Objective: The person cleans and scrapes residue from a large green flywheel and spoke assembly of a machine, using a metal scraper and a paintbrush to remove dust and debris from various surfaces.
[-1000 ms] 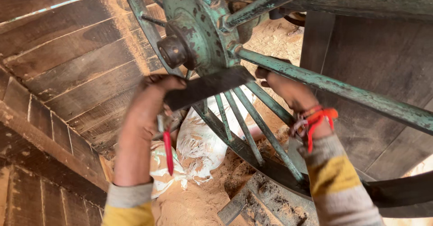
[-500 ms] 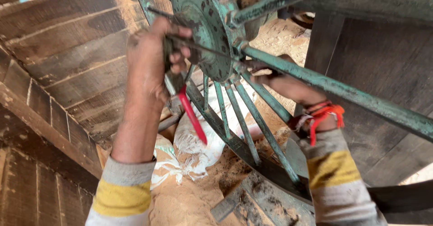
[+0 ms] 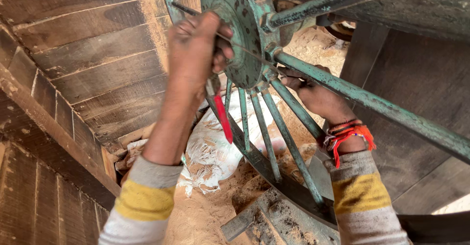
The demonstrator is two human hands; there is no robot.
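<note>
A green, rusty metal wheel with a round hub (image 3: 240, 29) and thin spokes (image 3: 264, 132) fills the upper middle. My left hand (image 3: 196, 49) is in front of the hub, closed around a red-handled tool (image 3: 223, 120) that hangs down from the fist. The same hand also grips one end of a thin dark metal strip (image 3: 249, 54). The strip, seen edge-on, runs across the hub to my right hand (image 3: 316, 95). That hand reaches in behind a thick green spoke (image 3: 382, 105), fingers pinched on the strip's other end. Red threads circle the right wrist.
Dark wooden planks (image 3: 88, 54) dusted with sawdust slope along the left. A crumpled white sack (image 3: 210, 152) lies below the wheel on sandy sawdust (image 3: 200, 215). The wheel's dark rim (image 3: 293, 191) crosses the lower right, with a dark wooden wall (image 3: 421, 78) behind it.
My left hand has risen from below the hub to its front. The strip, first seen flat, now shows edge-on. The red handle has swung from hanging straight to slanting right.
</note>
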